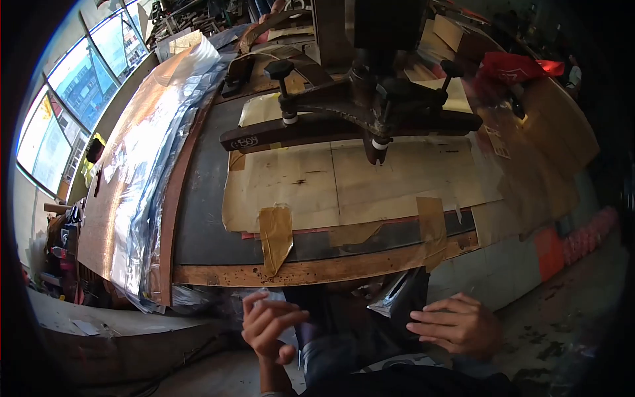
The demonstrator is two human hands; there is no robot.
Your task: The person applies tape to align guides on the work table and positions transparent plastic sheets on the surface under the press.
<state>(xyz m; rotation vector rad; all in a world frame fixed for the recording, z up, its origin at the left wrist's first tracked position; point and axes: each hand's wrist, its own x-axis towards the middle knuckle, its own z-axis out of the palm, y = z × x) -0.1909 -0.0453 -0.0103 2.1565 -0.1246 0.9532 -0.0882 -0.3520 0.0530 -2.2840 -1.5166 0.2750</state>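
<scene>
My left hand [270,326] is raised above my lap, just short of the table's front edge, with its fingers loosely bent and apart and nothing in them. Level with it on the other side is my right hand [458,325], fingers stretched out, also holding nothing. Between the hands, below the edge, lies a shiny silvery sheet or packet [391,301]. In front of me a yellowed paper sheet [397,185] covers part of the dark tabletop [205,218]. Strips of brown tape [276,238] run over the wooden edge [331,270].
A heavy machine arm with black knobs [370,109] stands over the paper, above a dark metal bar [251,136]. Copper-coloured sheeting under clear plastic [142,178] lies at left. Brown cardboard [542,152] and a red bag [512,67] are at right. Another person's hand [276,6] shows far back.
</scene>
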